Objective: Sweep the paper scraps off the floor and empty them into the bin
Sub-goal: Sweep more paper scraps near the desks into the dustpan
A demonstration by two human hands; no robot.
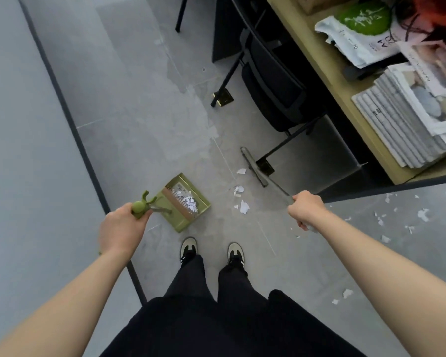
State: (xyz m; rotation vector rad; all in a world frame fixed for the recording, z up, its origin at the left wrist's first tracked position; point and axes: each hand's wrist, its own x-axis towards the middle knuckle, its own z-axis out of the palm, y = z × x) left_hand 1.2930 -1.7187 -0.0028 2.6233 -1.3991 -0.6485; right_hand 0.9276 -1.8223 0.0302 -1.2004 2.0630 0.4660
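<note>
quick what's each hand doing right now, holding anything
Left hand: grips the green handle of the olive-green metal dustpan, which holds white paper scraps.
Right hand: grips the thin grey broom handle.

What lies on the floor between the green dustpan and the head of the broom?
In the head view, a few white paper scraps lie on bare grey floor between the dustpan and the broom head.
</note>
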